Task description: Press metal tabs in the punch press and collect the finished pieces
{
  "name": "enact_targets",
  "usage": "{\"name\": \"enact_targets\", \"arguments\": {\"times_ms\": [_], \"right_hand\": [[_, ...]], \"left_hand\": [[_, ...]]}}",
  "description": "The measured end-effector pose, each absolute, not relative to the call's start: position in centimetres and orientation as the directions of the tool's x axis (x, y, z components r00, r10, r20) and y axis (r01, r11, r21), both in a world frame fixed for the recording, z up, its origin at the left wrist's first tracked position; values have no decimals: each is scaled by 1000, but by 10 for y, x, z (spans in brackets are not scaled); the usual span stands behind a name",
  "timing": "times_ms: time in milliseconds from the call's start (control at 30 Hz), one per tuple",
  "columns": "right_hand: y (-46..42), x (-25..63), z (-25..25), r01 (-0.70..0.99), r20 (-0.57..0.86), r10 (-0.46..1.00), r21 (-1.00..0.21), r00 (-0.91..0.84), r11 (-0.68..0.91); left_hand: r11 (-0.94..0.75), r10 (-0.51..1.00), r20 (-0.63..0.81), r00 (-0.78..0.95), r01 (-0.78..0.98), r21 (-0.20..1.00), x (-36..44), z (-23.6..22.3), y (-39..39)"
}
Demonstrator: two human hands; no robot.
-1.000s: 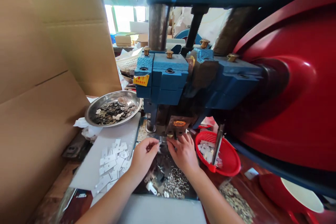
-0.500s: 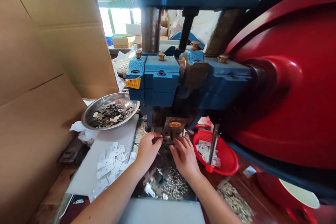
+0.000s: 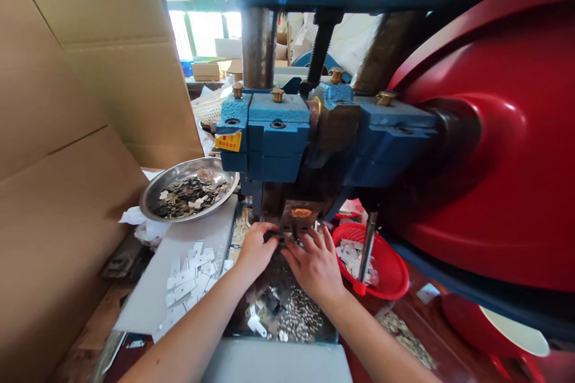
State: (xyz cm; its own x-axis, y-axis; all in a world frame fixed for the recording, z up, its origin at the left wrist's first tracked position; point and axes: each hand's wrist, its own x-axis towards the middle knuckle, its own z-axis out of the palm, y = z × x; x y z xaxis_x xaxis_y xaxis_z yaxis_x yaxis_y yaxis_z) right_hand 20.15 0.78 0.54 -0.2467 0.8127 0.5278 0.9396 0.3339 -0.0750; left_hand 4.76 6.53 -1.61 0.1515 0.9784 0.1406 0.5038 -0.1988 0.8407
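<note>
Both hands are at the die of a blue press (image 3: 278, 137), just under its dark punch block (image 3: 300, 210). My left hand (image 3: 257, 251) is at the left of the die, thumb and index finger closed towards each other. Whatever lies between their tips is too small to make out. My right hand (image 3: 317, 264) reaches in from the right with its fingers stretched and spread, thumb and index tips at the die's front edge. Small round metal slugs (image 3: 303, 317) and a few flat pale metal pieces (image 3: 256, 322) lie on the press bed below my hands.
On the left, flat white metal plates (image 3: 191, 281) lie on a pale board beneath a steel bowl (image 3: 150, 206) of stamped pieces. A red basket (image 3: 398, 275) with plates stands right, beside a metal rod (image 3: 368, 245). A large red flywheel (image 3: 516, 191) and cardboard box (image 3: 121, 72) flank the press.
My right hand has shifted slightly left along the die, its fingers spreading more. My left hand stays almost in place, marginally higher.
</note>
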Motion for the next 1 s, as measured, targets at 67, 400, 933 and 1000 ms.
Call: {"name": "enact_targets", "arguments": {"times_ms": [67, 400, 933, 1000], "right_hand": [[8, 201, 7, 937, 528, 809, -65, -260, 344], [8, 205, -1, 916, 489, 844, -191, -222, 352], [13, 207, 9, 923, 508, 797, -12, -326, 385], [13, 206, 8, 921, 508, 802, -38, -315, 387]], "left_hand": [[-205, 977, 144, 159, 492, 846, 48, -17, 66], [-378, 926, 295, 236, 554, 742, 46, -8, 59], [-367, 920, 238, 311, 472, 802, 44, -12, 68], [-353, 923, 225, 312, 452, 819, 45, -15, 70]]}}
